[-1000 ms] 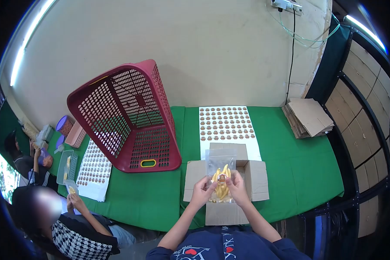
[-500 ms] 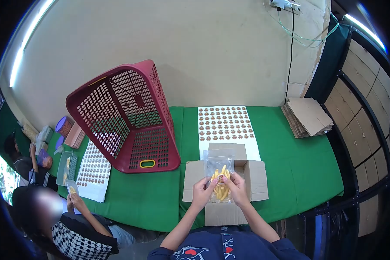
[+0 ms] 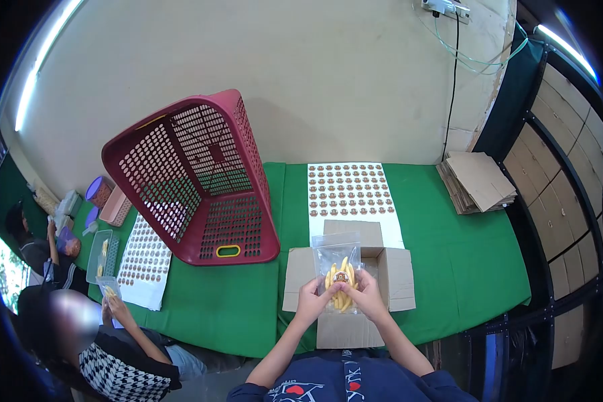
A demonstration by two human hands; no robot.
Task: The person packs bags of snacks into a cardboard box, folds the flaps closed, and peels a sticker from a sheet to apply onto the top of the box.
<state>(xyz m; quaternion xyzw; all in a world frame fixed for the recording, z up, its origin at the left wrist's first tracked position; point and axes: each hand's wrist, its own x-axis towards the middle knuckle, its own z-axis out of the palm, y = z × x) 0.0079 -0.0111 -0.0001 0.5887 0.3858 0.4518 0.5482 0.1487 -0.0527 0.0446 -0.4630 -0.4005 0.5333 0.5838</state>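
A clear zip bag (image 3: 336,250) of pale yellow, finger-shaped snack pieces is held upright between my two hands. My left hand (image 3: 311,300) grips its left side, and my right hand (image 3: 368,298) grips the right. Both thumbs meet on the front, just below a small round brown sticker (image 3: 342,277). Under the bag stands an open cardboard box (image 3: 398,278) with its flaps folded outward; the bag and my hands hide much of its inside. Behind the box lies a white sheet (image 3: 352,191) with rows of the same round stickers.
A large maroon basket (image 3: 254,221) lies tipped on its side at centre left. Flat cardboard pieces (image 3: 479,181) are stacked at the back right of the green table (image 3: 459,268). At left, a co-worker (image 3: 124,362) holds another bag near a second sticker sheet (image 3: 141,268).
My thumbs have slid down and together, below the sticker, which now shows more fully. The bag has shifted slightly left. The co-worker's bag has moved a little up and left.
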